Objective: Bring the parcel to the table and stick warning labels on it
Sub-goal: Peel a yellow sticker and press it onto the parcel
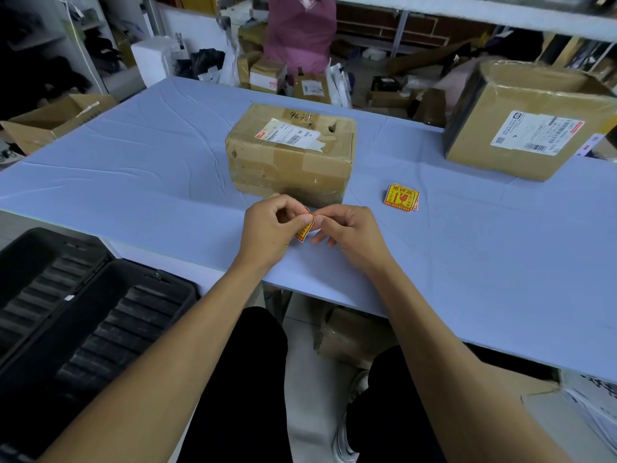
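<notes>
A worn brown cardboard parcel point(290, 152) with a white shipping label on top stands in the middle of the blue table point(133, 168). Just in front of it, my left hand point(270, 228) and my right hand point(350, 232) pinch one yellow-and-red warning label point(304, 231) between their fingertips, a little above the table. Most of that label is hidden by my left thumb. A small stack of the same warning labels point(401, 197) lies flat on the table, to the right of the parcel.
A larger cardboard box point(527, 121) sits at the table's far right. A black foam-lined case point(76, 315) lies open at my lower left. Another box point(350, 332) rests under the table. Boxes and bags crowd the floor beyond the table's far edge.
</notes>
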`<action>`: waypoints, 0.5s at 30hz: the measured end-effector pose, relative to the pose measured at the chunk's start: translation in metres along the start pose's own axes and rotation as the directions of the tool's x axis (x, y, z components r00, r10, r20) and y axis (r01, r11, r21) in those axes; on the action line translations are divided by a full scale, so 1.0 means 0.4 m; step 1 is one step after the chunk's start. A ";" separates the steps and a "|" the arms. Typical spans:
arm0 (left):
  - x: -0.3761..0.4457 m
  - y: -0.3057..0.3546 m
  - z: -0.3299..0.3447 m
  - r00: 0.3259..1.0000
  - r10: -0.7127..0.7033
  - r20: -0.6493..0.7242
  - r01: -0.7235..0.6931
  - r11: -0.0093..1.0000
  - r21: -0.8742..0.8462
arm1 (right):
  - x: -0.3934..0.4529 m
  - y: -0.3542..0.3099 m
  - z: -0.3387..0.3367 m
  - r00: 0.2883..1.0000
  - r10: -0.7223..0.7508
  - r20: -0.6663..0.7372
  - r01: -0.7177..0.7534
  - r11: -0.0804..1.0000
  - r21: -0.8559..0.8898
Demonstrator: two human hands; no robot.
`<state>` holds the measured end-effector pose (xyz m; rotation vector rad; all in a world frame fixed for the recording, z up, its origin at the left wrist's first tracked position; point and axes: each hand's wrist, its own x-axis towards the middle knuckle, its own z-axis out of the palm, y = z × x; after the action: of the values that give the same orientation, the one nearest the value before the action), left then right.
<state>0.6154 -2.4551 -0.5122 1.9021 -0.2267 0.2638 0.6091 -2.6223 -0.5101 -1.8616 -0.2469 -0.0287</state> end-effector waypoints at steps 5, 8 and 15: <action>0.000 -0.003 -0.001 0.999 -0.023 0.023 0.024 0.999 -0.043 | -0.001 -0.001 -0.003 1.000 0.001 -0.002 -0.001 1.000 0.004; 0.000 -0.006 -0.003 0.999 -0.023 0.036 0.025 0.998 -0.056 | -0.001 0.000 -0.002 1.000 0.005 -0.007 -0.005 1.000 0.011; 0.001 0.000 -0.006 0.999 -0.024 0.041 0.028 0.996 -0.089 | 0.001 0.001 -0.001 1.000 0.004 -0.018 -0.004 1.000 0.005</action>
<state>0.6157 -2.4530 -0.5115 1.8211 -0.2366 0.1951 0.6094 -2.6226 -0.5106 -1.8563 -0.2306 -0.0417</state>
